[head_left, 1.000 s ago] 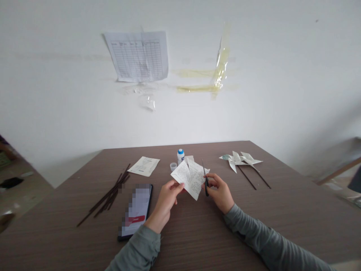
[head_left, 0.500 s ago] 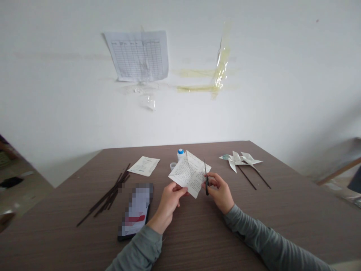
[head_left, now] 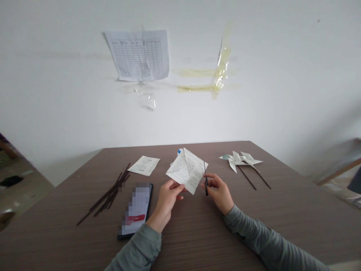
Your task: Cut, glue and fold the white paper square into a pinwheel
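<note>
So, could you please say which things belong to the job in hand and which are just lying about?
Likely the job's: held paper, scissors, dark sticks, pinwheels, flat paper, perhaps a mostly hidden blue-topped item.
Apparently incidental: phone, wall chart.

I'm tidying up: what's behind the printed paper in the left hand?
Past the upper-left edge of the printed paper peek a blue bottle top and a pale sliver. Their other parts, and anything else there, are covered.
</note>
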`<state>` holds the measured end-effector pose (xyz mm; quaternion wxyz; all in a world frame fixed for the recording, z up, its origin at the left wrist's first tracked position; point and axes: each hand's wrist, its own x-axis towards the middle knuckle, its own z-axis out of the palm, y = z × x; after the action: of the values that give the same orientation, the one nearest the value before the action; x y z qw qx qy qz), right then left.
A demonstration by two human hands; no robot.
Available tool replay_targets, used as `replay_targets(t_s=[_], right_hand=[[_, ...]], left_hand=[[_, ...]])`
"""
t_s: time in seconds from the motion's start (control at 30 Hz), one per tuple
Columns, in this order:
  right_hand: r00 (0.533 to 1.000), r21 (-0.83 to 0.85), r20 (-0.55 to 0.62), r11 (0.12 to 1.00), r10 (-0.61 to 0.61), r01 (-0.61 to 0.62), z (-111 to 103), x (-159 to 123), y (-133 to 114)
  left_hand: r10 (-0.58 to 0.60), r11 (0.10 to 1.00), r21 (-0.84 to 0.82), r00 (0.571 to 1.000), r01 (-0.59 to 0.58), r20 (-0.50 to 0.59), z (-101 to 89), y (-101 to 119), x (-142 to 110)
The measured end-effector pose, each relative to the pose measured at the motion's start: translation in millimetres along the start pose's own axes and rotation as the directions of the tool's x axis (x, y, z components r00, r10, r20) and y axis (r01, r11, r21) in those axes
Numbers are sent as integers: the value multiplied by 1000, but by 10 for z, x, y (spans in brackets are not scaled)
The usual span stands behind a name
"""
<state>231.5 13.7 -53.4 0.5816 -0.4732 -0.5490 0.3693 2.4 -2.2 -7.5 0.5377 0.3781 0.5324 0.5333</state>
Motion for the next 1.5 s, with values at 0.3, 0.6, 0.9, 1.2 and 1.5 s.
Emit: replay_targets(t_s=[0.3,0.6,0.9,1.2,1.5], right_hand=[[986,-44,153,997,69,-63,-20,-77,34],[950,-26,292,993,115,-112,-5,-140,-54],[910,-60,405,996,87,-69,20,-205,-166],[858,-100,484,984,175,-144,38,-212,-197],[817,-103,542,980,200,-172,52,-226,-117]], left_hand=[[64,997,-37,994,-67,-93,-90,76,60],[68,994,-77,984,-81,-164,-85,131,95],[85,991,-91,984,-100,-155,-154,123,102],[96,981,-151,979,-124,-179,-149,118,106],[117,971,-185,975,-152,-188,-188,80,116]])
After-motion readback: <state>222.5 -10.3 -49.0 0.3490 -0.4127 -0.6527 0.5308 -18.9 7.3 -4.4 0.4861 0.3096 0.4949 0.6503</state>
